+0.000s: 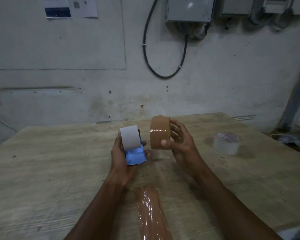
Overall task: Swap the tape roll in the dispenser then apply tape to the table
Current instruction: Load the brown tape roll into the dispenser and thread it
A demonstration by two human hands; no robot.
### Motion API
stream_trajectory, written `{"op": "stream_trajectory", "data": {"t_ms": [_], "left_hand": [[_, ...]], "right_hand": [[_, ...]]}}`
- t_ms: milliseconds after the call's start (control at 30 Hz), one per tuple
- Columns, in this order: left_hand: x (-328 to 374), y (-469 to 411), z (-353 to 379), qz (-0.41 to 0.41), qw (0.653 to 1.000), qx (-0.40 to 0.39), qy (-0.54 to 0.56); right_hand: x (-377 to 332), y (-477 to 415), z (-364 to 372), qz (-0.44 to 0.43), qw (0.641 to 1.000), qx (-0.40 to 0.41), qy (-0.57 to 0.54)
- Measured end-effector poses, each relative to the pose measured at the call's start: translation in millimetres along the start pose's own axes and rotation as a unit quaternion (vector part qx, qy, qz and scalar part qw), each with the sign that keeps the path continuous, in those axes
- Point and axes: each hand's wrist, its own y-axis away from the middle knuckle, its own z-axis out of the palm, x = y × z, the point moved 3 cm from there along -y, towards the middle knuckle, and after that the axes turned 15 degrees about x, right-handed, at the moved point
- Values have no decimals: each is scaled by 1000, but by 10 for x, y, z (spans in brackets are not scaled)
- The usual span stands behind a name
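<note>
My left hand (119,158) grips a blue tape dispenser (135,155) above the middle of the wooden table (50,170). A white tape roll (130,136) sits on the dispenser's top. My right hand (178,144) holds a brown tape roll (158,134) upright just right of the dispenser, thumb on its front face, fingers behind it. The two rolls are apart by a small gap. A strip of brown tape (150,213) lies stuck on the table near me, wrinkled and shiny.
A clear tape roll (226,142) lies flat on the table to the right. The wall behind carries a looped black cable (145,54) and grey electrical boxes (189,9). The table's right edge drops off near some clutter (289,139).
</note>
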Motion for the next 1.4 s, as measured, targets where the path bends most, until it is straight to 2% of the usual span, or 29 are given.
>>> {"op": "stream_trajectory", "data": {"t_ms": [267,433,567,700,867,1000,1200,1400], "left_hand": [[-39,100,36,-16,1000,-27,0],[-20,104,3,4,1000,0,-28],[-25,99,10,5,1000,0,-30],[-44,151,84,6,1000,-24,-7],[-66,134,60,0,999,-21,-25],[-61,134,51,8,999,-17,-42],[-60,212,104,13,999,1,-41],[-61,250,105,12,998,7,-62]], "right_hand": [[-48,68,-7,-20,996,-71,-46],[-74,96,1,-23,989,-119,-87],[-103,123,52,21,982,-154,-111],[-30,157,101,120,956,-191,-186],[-47,168,123,166,933,-182,-261],[-78,177,151,139,953,-156,-221],[-41,166,112,47,995,-79,-41],[-32,146,97,39,996,-60,-54]]}}
